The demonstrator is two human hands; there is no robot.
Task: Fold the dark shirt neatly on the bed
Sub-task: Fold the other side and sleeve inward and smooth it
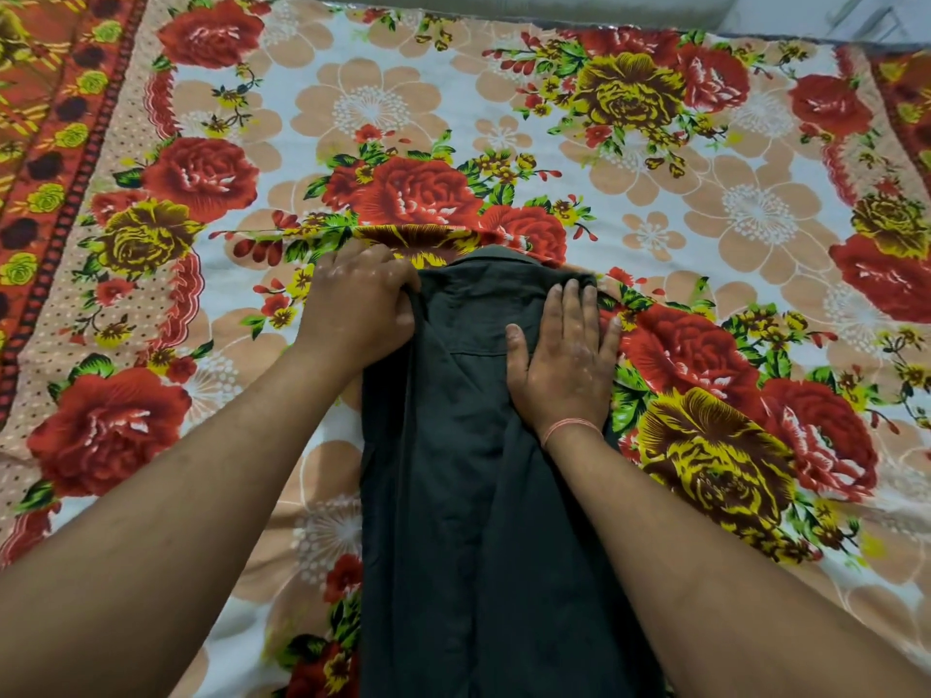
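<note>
The dark shirt (pixel 453 471) lies lengthwise on the bed as a long narrow strip, collar end far from me, its sides folded inward. My left hand (pixel 360 304) is curled around the shirt's upper left edge near the collar, fingers closed on the fabric. Flat on the upper right part of the shirt rests my right hand (pixel 564 355), fingers spread and pressing down, a thin orange thread around its wrist. The shirt's lower end runs out of view at the bottom.
A floral bedsheet (pixel 655 193) with red and yellow roses covers the bed, puckered into a ridge just beyond the collar. An orange patterned border (pixel 55 143) runs along the left. The bed's far edge meets a pale wall at the top.
</note>
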